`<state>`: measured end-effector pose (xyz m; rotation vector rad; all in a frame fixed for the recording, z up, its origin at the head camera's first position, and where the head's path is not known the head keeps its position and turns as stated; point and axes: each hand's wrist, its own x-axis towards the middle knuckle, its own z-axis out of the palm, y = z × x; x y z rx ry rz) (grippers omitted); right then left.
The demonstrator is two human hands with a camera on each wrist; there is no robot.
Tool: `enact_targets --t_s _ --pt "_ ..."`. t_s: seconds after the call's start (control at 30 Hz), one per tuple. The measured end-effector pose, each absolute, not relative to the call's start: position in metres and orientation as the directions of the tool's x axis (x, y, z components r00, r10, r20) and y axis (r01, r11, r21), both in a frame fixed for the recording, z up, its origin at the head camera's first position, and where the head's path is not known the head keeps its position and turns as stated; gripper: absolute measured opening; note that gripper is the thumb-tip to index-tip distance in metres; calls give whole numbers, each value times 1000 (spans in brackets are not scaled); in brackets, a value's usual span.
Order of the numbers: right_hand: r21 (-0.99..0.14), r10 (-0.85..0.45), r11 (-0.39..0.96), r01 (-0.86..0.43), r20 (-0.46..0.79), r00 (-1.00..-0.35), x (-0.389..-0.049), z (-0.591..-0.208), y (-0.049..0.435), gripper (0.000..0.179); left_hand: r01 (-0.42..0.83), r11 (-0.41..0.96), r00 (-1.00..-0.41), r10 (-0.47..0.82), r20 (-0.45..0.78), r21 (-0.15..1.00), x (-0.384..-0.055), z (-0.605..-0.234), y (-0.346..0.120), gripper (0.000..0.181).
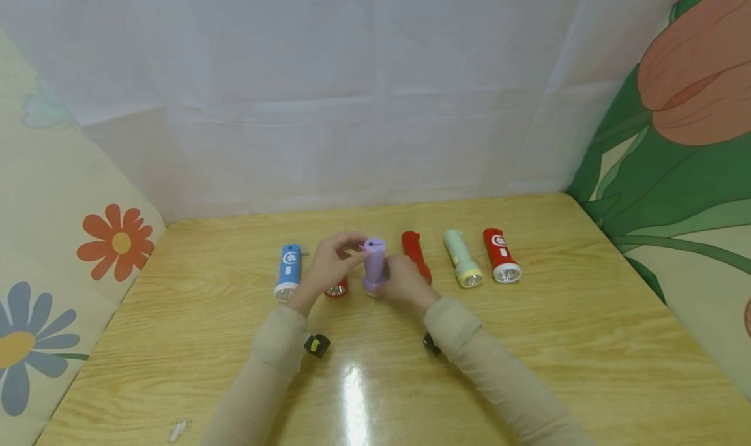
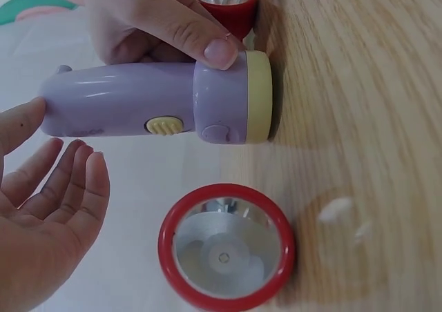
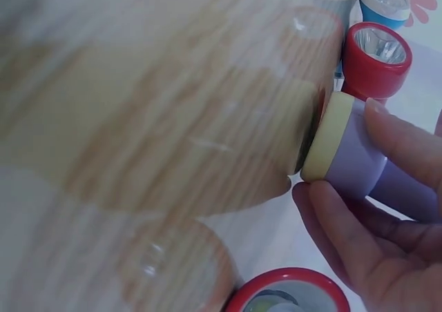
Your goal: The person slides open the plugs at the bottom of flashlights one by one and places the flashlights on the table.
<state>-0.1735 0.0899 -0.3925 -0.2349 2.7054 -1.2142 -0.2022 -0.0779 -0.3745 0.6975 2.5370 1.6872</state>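
Note:
A purple flashlight [image 1: 374, 265] with a cream rim and a cream switch stands upright, lens end down at the wooden table. My right hand [image 1: 403, 282] pinches its wide head between thumb and fingers, clearest in the right wrist view. Near the top, my left hand [image 1: 330, 262] has its thumb at the tail end, while its other fingers [image 2: 90, 188] extend loosely beside the body. One red flashlight [image 1: 337, 289] lies to the left, partly covered by the left hand in the head view. Another red flashlight [image 1: 414, 253] lies just right of the right hand.
A blue flashlight [image 1: 288, 271] lies at the left of the row. Further right are a mint green flashlight [image 1: 461, 257] and a red flashlight with a white emblem [image 1: 500, 253]. A white cloth [image 1: 375, 107] hangs behind the table [image 1: 545, 341].

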Motion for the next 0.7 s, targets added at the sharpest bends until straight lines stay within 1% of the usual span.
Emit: enact_targets --t_s 0.1,0.2,0.33,0.47,0.57,0.7 --pt "-749 -209 657 -81 -78 -975 -174 -393 89 44 343 318 -902 374 215 884 -201 -375 -79 31" --pt "-746 -212 659 -94 -65 -975 -174 -394 88 42 343 317 -901 376 214 884 -200 -376 -80 31" --pt "-733 -206 673 -103 -52 -977 -175 -395 87 37 367 295 -893 377 245 882 -199 -377 -81 32" --pt "-726 -201 680 -105 -46 -979 -176 -396 87 36 369 270 -896 357 264 889 -198 -377 -82 30" --pt "-723 -203 682 -108 -46 -978 -176 -397 87 36 326 243 -913 331 237 914 -197 -375 -82 26" --pt "-720 -202 686 -108 -46 -978 -176 -398 87 37 214 174 -940 306 154 961 -196 -372 -81 23"
